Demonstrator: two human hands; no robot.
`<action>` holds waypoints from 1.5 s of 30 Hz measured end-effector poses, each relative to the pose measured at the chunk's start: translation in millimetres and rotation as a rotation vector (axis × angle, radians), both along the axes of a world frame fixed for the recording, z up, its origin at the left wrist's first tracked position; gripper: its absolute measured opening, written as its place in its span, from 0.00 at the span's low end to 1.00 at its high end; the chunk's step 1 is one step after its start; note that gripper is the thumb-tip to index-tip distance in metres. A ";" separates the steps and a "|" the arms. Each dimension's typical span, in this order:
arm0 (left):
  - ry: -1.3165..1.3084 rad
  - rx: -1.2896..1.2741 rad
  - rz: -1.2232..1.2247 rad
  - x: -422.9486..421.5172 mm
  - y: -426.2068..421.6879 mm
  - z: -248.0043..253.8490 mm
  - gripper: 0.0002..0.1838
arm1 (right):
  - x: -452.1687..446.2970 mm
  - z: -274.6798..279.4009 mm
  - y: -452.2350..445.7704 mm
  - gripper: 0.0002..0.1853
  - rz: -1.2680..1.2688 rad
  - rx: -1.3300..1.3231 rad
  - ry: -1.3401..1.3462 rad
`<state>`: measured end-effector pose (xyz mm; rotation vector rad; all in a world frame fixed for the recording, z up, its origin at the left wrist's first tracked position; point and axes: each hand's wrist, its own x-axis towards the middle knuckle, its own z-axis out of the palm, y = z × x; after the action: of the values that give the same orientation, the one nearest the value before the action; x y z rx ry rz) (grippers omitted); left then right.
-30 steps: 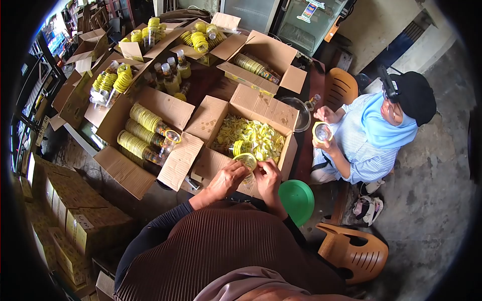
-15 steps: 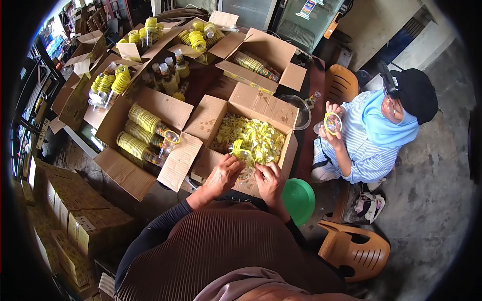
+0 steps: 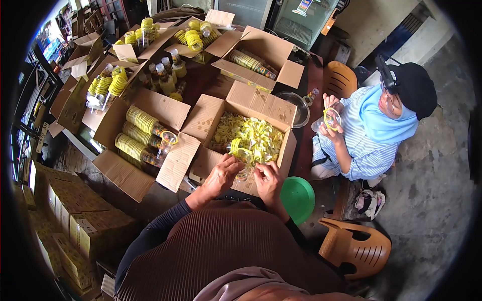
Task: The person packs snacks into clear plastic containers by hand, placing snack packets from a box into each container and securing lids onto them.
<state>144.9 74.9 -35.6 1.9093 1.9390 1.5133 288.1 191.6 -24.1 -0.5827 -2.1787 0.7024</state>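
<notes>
Between my two hands is a clear plastic cup [image 3: 244, 173] with a yellow rim, over the near edge of an open cardboard box. My left hand [image 3: 221, 175] is closed on the cup's left side, fingers bent at its rim. On the right, my right hand [image 3: 269, 181] pinches at the rim's other side; whatever is between its fingertips is too small to make out. Folded yellow-and-white wrappers [image 3: 258, 138] fill much of the box [image 3: 261, 106] beyond the cup.
At the right a seated co-worker [image 3: 381, 110] holds another yellow-rimmed cup [image 3: 332, 119]. Stacked cups [image 3: 131, 146] lie in a box at the left. A green basin [image 3: 297, 200] is beside my right hand, a metal bowl [image 3: 300, 111] beyond. Bottles [image 3: 165, 75] stand farther back.
My hands have lowered slightly with the cup and stay at its rim. The co-worker has turned their cup sideways and brought both hands to it.
</notes>
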 end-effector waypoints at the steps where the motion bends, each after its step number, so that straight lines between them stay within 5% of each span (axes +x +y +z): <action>1: -0.004 0.010 -0.011 -0.7 0.2 -0.8 0.16 | -1.2 -0.4 0.0 0.07 -0.002 -0.001 0.001; 10: -0.048 -0.028 -0.133 10.0 -3.9 8.0 0.16 | -7.7 -12.5 16.0 0.07 -0.054 0.063 -0.029; 12: -0.037 -0.036 -0.127 4.7 -1.0 -0.7 0.16 | -5.9 -9.7 14.7 0.06 -0.007 -0.270 0.085; 36: -0.016 -0.041 -0.003 6.9 1.8 4.3 0.12 | -2.0 -3.5 -2.9 0.07 -0.046 0.259 -0.025; 45: 0.032 -0.121 -0.017 5.2 -3.3 11.9 0.14 | 4.6 4.8 2.6 0.07 -0.049 -0.075 0.025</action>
<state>150.2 71.7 -23.8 1.9058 1.9728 1.3369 292.8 194.2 -19.4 -0.6610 -2.1154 0.7635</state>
